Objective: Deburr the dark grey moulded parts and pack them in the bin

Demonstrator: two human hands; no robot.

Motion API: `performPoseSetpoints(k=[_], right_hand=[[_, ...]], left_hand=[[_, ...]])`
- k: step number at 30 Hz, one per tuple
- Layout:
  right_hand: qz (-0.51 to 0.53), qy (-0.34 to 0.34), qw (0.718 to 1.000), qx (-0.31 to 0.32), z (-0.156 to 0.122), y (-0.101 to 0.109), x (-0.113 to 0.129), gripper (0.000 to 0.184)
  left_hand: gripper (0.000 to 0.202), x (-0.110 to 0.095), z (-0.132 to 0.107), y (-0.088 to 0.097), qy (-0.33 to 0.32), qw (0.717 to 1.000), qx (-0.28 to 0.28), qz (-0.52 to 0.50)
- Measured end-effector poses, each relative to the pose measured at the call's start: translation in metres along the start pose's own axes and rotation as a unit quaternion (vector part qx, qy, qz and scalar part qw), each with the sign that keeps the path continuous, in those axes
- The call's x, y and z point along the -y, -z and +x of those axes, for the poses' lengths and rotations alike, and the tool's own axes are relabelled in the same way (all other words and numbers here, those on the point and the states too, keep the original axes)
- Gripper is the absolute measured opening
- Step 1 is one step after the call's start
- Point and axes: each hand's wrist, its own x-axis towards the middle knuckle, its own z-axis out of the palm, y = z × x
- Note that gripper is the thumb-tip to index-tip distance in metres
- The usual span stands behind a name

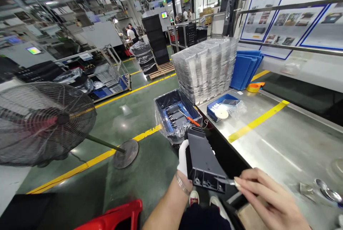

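My left hand, in a white glove with a bracelet at the wrist, is wrapped around a dark grey moulded plastic part. The part is tilted, and its near end shows ribs and round screw bosses. My bare right hand pinches a thin blade-like tool, whose tip meets the near edge of the part. The tool's handle is hidden in my fingers, so its exact kind cannot be made out. Beyond the part stands a plastic-lined bin with dark parts in it. An orange-handled screwdriver lies across the bin.
A metal workbench is at right, bearing a small blue box, tape rolls and scissors. Clear trays are stacked behind. A large floor fan stands left, and a red chair is near my left arm.
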Motion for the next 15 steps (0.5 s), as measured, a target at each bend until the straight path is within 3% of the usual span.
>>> performPoseSetpoints(k=[3,7,12,15], right_hand=[[0.005,-0.002,0.999,0.043,-0.004,-0.002,0.002,0.017],[0.017,-0.024,0.999,-0.019,-0.012,-0.004,0.003,0.022],[0.026,-0.006,1.000,0.016,-0.006,-0.007,0.010,0.020],[0.030,0.009,0.999,-0.024,0.001,-0.011,0.013,0.028]], left_hand=[[0.042,0.000,0.000,-0.001,-0.018,1.000,0.009,-0.006],[0.043,0.001,-0.002,-0.003,-0.002,1.000,-0.006,0.004],[0.046,0.005,-0.005,-0.005,-0.006,1.000,-0.002,0.003],[0.043,0.010,-0.006,-0.006,-0.008,1.000,0.002,0.002]])
